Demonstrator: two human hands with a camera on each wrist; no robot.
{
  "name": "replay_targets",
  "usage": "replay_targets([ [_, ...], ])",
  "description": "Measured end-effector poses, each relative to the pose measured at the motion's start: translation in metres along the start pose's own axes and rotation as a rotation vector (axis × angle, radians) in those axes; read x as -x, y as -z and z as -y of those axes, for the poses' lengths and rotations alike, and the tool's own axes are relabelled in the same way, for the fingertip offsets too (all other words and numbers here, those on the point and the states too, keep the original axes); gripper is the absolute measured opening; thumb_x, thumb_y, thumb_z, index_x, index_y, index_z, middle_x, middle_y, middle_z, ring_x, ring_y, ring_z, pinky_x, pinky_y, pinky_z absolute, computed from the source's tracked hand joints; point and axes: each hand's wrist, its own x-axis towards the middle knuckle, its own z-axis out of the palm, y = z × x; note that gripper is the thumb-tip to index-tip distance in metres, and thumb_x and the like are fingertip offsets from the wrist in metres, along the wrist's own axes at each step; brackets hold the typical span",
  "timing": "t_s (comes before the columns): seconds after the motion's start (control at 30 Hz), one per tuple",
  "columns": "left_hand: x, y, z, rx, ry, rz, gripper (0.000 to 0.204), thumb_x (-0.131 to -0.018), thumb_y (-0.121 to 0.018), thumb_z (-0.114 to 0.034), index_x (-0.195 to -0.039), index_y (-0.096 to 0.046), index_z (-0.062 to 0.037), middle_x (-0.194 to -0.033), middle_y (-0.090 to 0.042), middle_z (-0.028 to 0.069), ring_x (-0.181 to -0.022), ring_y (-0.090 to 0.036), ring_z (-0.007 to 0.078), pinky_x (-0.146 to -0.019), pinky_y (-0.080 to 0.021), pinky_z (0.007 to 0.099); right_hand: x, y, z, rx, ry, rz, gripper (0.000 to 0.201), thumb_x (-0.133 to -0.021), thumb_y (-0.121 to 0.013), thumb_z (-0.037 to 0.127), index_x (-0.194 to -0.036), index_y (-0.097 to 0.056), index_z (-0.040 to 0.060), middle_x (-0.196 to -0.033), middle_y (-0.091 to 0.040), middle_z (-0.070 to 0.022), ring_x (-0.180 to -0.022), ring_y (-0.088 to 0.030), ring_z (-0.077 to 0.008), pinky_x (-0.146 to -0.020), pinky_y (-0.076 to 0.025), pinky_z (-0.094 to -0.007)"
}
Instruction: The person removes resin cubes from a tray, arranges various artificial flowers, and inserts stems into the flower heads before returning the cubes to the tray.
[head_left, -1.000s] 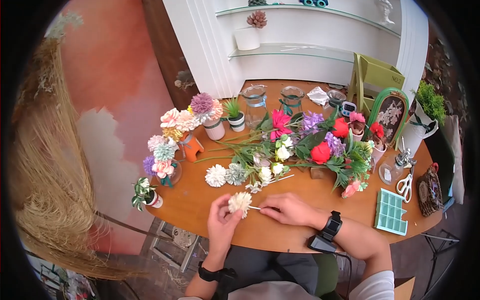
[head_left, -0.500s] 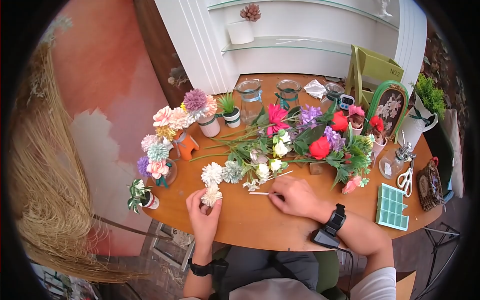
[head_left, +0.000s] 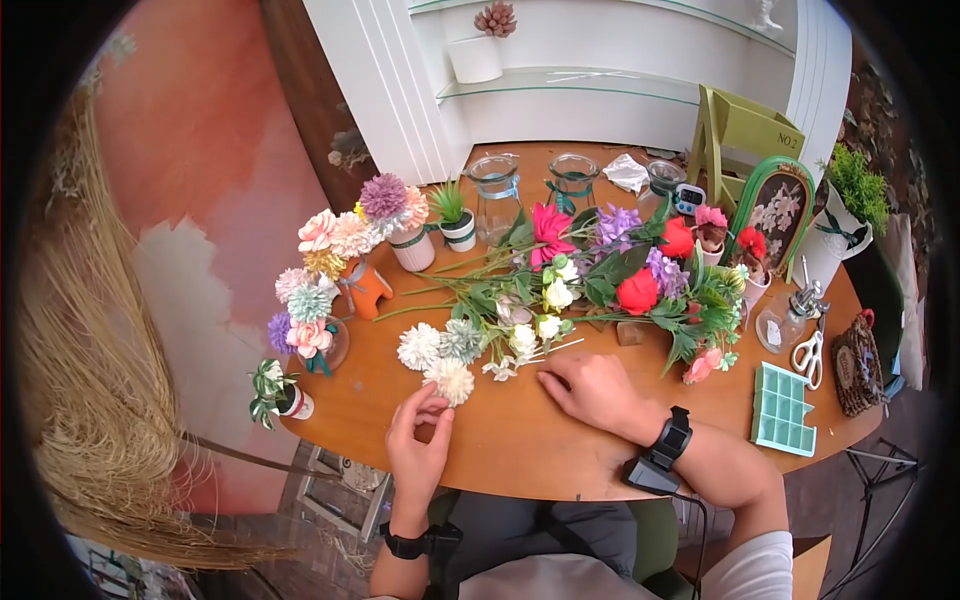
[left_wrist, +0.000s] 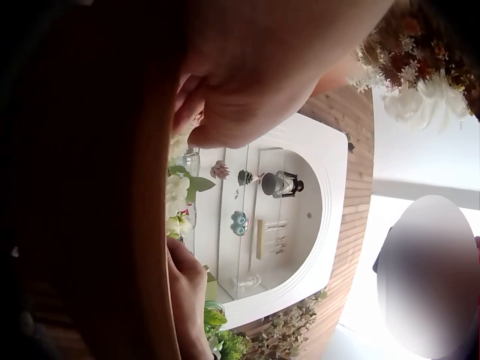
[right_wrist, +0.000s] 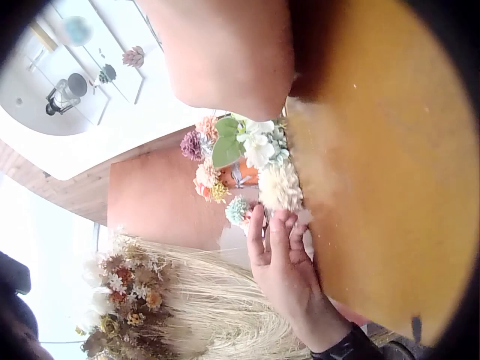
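Observation:
A cream pompom flower head (head_left: pixel 449 381) lies on the table just beyond the fingertips of my left hand (head_left: pixel 416 445). That hand's fingers are loosely bent, with nothing between them. A white pompom flower (head_left: pixel 418 346) and a pale grey-green one (head_left: pixel 461 341) sit behind the cream one. My right hand (head_left: pixel 592 390) rests low over the table, close to thin white sticks (head_left: pixel 558 348); its fingertips are mostly hidden beneath it, and I cannot tell if they hold a stick. In the right wrist view, the left hand (right_wrist: pixel 289 281) is beside the cream flower (right_wrist: pixel 279 187).
Loose artificial stems with red roses (head_left: pixel 637 292) spread across the middle. Glass vases (head_left: pixel 494 200) stand behind, potted flowers (head_left: pixel 411 247) on the left. A mint divided tray (head_left: pixel 783 410), scissors (head_left: pixel 808 358) and a glass bottle (head_left: pixel 785 320) occupy the right side.
The left hand carried the cream flower head off its white stick, left and then forward to the other pompoms, and let it go. The stick at the right fingertips no longer shows there.

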Motion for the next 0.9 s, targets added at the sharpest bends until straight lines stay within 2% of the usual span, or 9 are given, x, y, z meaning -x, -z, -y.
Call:
replay_targets([
  [0.03, 0.0, 0.0, -0.002, -0.001, 0.001, -0.001, 0.043, -0.085, -0.067, 0.007, -0.126, -0.059, 0.0007, -0.105, -0.065, 0.01, -0.098, -0.061, 0.0115, -0.083, -0.05, 0.0254, 0.001, -0.002, 0.002, 0.019, 0.013, 0.022, 0.02, -0.091, -0.06, 0.022, -0.098, -0.067, 0.0055, -0.082, -0.069, -0.0158, -0.074, -0.066, -0.0355, -0.064, -0.052, -0.0465],
  [0.1, -0.002, -0.002, -0.016, -0.128, -0.12, 0.092, 0.041, -0.084, -0.07, 0.0, -0.124, -0.061, 0.0007, -0.118, -0.067, 0.0173, -0.114, -0.062, 0.0211, -0.092, -0.05, 0.033, 0.001, -0.005, 0.003, 0.033, 0.022, -0.009, 0.021, -0.092, -0.059, 0.022, -0.102, -0.067, 0.0052, -0.083, -0.07, -0.0161, -0.074, -0.067, -0.0356, -0.064, -0.053, -0.0462],
  [0.13, -0.003, -0.002, -0.021, -0.129, -0.12, 0.092, 0.041, -0.084, -0.07, 0.0, -0.124, -0.061, 0.0007, -0.118, -0.067, 0.0173, -0.114, -0.062, 0.0211, -0.092, -0.05, 0.033, 0.001, -0.006, 0.003, 0.047, 0.028, -0.04, 0.023, -0.092, -0.059, 0.021, -0.106, -0.067, 0.0049, -0.084, -0.07, -0.0165, -0.074, -0.067, -0.0357, -0.064, -0.053, -0.046],
  [0.23, -0.004, -0.002, -0.02, -0.475, -0.288, 0.353, 0.041, -0.084, -0.073, -0.013, -0.121, -0.064, 0.0012, -0.132, -0.061, 0.0154, -0.13, -0.051, 0.0342, -0.107, -0.04, 0.0421, 0.0, -0.004, 0.003, 0.049, 0.036, 0.006, 0.025, -0.092, -0.059, 0.021, -0.108, -0.066, 0.0037, -0.085, -0.07, -0.0166, -0.075, -0.067, -0.0353, -0.064, -0.053, -0.0457],
  [0.47, -0.007, -0.008, -0.027, -0.654, -0.419, 0.375, 0.043, -0.086, -0.073, -0.023, -0.12, -0.064, 0.0003, -0.14, -0.054, 0.0155, -0.132, -0.048, 0.0347, -0.109, -0.037, 0.0446, -0.001, -0.004, 0.003, 0.022, 0.085, -0.01, 0.023, -0.091, -0.059, 0.02, -0.107, -0.066, 0.0036, -0.086, -0.071, -0.017, -0.076, -0.068, -0.035, -0.065, -0.054, -0.0454],
  [0.6, 0.0, -0.006, -0.021, -0.472, -0.397, 0.351, 0.033, -0.084, -0.074, -0.015, -0.113, -0.067, -0.0001, -0.13, -0.061, 0.0145, -0.128, -0.052, 0.034, -0.106, -0.042, 0.0428, 0.001, -0.001, 0.002, 0.04, 0.064, 0.012, 0.023, -0.091, -0.061, 0.02, -0.107, -0.066, 0.0044, -0.086, -0.071, -0.0166, -0.076, -0.068, -0.0351, -0.065, -0.053, -0.0461],
  [0.8, -0.005, 0.018, -0.021, -0.236, -0.387, 0.133, 0.024, -0.081, -0.073, -0.002, -0.105, -0.068, -0.0009, -0.113, -0.066, 0.0115, -0.106, -0.061, 0.0281, -0.093, -0.048, 0.0367, -0.003, -0.002, 0.002, 0.053, 0.082, 0.017, 0.023, -0.09, -0.061, 0.02, -0.107, -0.066, 0.0064, -0.084, -0.07, -0.0169, -0.074, -0.067, -0.036, -0.064, -0.053, -0.0473],
  [0.87, -0.022, 0.04, -0.023, -0.376, -0.385, -0.19, 0.028, -0.08, -0.074, -0.003, -0.107, -0.066, -0.0008, -0.108, -0.064, 0.0112, -0.102, -0.061, 0.0286, -0.091, -0.049, 0.0372, -0.002, -0.005, 0.0, 0.05, 0.092, -0.006, 0.021, -0.089, -0.062, 0.018, -0.106, -0.066, 0.0058, -0.083, -0.07, -0.0168, -0.072, -0.067, -0.0358, -0.064, -0.052, -0.0473],
  [0.9, -0.033, 0.053, -0.026, -0.433, -0.367, -0.277, 0.03, -0.08, -0.075, -0.003, -0.108, -0.065, -0.0007, -0.108, -0.063, 0.0114, -0.102, -0.06, 0.0295, -0.091, -0.048, 0.0377, -0.003, -0.005, 0.0, 0.046, 0.095, -0.011, 0.021, -0.089, -0.062, 0.018, -0.106, -0.066, 0.0058, -0.083, -0.07, -0.0168, -0.072, -0.067, -0.0358, -0.064, -0.052, -0.0473],
])
